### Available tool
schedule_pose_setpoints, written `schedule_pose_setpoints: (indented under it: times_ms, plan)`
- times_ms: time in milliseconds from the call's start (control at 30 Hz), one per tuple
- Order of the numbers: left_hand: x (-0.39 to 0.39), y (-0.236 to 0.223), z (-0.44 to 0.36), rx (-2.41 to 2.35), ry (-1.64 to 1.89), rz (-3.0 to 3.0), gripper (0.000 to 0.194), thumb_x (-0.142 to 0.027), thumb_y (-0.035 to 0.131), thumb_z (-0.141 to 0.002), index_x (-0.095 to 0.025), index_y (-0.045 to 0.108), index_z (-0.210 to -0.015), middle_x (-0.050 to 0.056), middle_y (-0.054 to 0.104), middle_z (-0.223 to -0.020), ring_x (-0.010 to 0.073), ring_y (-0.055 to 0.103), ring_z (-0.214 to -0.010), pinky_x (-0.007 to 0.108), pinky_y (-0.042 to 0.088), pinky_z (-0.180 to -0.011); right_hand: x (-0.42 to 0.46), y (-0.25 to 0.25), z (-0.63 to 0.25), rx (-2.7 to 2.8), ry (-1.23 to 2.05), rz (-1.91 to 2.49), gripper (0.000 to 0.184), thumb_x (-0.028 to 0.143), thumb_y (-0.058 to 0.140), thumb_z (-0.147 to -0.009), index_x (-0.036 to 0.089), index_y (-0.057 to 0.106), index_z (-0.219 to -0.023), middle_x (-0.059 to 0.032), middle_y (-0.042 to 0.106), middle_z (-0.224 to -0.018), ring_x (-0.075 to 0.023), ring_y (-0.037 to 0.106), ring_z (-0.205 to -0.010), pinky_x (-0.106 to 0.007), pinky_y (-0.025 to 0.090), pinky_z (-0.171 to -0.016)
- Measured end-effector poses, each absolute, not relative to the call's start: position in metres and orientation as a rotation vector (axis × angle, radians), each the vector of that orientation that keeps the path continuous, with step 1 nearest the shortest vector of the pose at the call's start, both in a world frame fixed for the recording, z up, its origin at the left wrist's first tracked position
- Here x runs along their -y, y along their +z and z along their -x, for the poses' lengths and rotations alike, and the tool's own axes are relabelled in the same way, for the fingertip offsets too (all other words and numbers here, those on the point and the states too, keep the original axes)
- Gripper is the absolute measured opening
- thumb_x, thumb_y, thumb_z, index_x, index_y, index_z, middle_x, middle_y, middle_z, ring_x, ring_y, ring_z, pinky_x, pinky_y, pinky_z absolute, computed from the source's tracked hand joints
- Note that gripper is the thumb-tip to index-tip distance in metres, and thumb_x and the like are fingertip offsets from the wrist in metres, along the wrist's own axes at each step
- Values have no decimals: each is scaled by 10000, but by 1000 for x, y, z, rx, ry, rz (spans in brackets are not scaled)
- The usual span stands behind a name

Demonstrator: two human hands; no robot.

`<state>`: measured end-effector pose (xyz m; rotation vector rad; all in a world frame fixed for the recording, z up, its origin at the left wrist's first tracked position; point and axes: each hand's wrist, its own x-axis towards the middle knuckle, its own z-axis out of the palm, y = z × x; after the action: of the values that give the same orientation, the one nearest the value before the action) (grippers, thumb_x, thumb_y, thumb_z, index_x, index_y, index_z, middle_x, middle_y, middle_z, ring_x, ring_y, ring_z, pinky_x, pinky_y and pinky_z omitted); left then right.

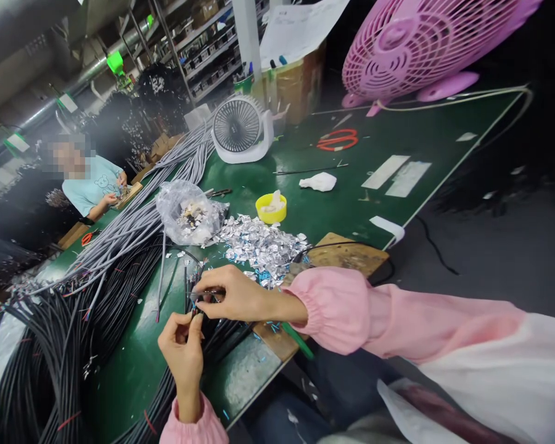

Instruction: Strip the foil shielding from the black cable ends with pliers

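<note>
Cables (50,351) bunch at left on the surface (337,216); near them, your left hand (185,348) has fingers clamped on a wire end (194,304). Pinch steadily, working gently with the small tool (215,292) gripped in your right hand's (235,296) fingers.

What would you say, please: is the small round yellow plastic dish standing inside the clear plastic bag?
No, the yellow dish stands apart on the green tabletop, right of the bag in the picture.

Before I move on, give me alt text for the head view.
Left hand pinches a wire end and right hand holds what looks like a metal tool beside it, above a green table. Gray cables and black cables lie at left; silver scraps beyond.
</note>
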<state>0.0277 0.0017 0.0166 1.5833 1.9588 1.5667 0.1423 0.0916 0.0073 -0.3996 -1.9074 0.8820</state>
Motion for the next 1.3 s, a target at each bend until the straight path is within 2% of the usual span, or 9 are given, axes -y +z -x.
schedule_pose_setpoints:
  times_ms: [167,300,500,667,800,967,1133,1200,1300]
  plan:
    - [0,13,-27,-1982,1572,-1530,215,-268,547,-677,-182,465,-499,-47,435,-387,80,411,-336,189,334,-332,-92,1,-144,1946,625,184,145,110,500,-775,109,643,-753,-40,594,-641,-96,500,-560,-196,392,-510]
    - [0,11,-25,-2022,1631,-1456,226,-286,562,-665,-180,467,-490,-46,455,-396,85,433,-344,193,358,-344,-91,-2,-143,1936,621,96,130,133,515,-789,120,641,-760,-29,587,-635,-87,499,-548,-184,388,-499]
    - [0,10,-25,-2026,1660,-1387,213,-284,589,-645,-181,476,-496,-46,469,-408,94,457,-358,200,379,-359,-88,12,-143,1808,912,510,53,135,618,-698,114,659,-672,19,536,-549,-59,429,-490,-177,342,-488]
    - [0,11,-27,-1996,1657,-1439,205,-280,593,-652,-184,490,-503,-48,467,-403,97,455,-360,206,387,-363,-87,22,-145,1919,1202,648,137,121,596,-686,92,617,-554,45,446,-485,-41,376,-474,-170,275,-466]
    - [-1,10,-27,-2001,1654,-1468,210,-276,590,-654,-182,486,-498,-46,471,-408,94,457,-363,201,384,-363,-87,20,-144,1926,1216,637,162,115,569,-696,76,615,-546,37,443,-493,-42,366,-485,-175,256,-466]
    - [-2,10,-26,-2004,1632,-1475,215,-267,576,-659,-182,477,-488,-51,459,-398,89,453,-350,194,380,-358,-88,15,-142,1917,1194,621,130,134,562,-697,78,665,-641,19,514,-524,-56,404,-507,-180,285,-491]
    - [-1,10,-27,-1995,1604,-1475,215,-281,584,-659,-180,488,-496,-43,474,-405,96,461,-363,202,384,-366,-89,13,-140,1909,1237,655,107,127,551,-681,107,653,-655,38,507,-522,-55,400,-508,-177,305,-508]
    - [0,9,-26,-1983,1572,-1472,214,-287,585,-663,-178,495,-502,-41,480,-410,99,466,-370,205,386,-373,-91,13,-139,1878,1361,681,113,135,540,-676,108,614,-595,46,480,-492,-51,388,-485,-174,287,-476]
    - [1,7,-22,-1925,1490,-1491,199,-276,584,-671,-175,512,-515,-40,485,-419,99,473,-380,203,390,-384,-96,11,-138,1747,1763,775,169,169,531,-664,121,532,-502,55,442,-411,-42,355,-388,-172,242,-389]
